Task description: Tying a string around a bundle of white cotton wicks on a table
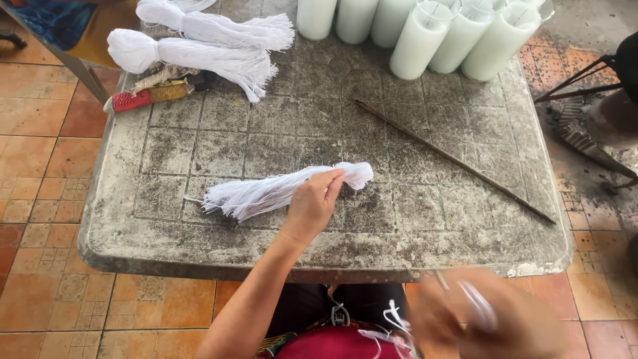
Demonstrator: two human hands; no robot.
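a bundle of white wick strings [279, 189] lies at the table's [199, 246] near middle, pinched by the left hand [312, 206]. a strand is seemingly being drawn; separating one comes next. the blurred right hand [478, 319], near right, seems closed on white string.

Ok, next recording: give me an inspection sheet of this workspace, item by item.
Surface: grey table, stained and worn, square-patterned top.
Job's things: white string bundle lying on the table, pinched near its looped end.
Clutter: two more white string bundles; red-handled tool; long thin stick; row of white candles in glasses at the far edge.
Hands: left hand, fingers closed on the bundle; right hand blurred below the table edge, something thin and white at it, grip unclear.
Cables: nothing seen.
Surroundings: orange tiled floor; dark metal frame at right.
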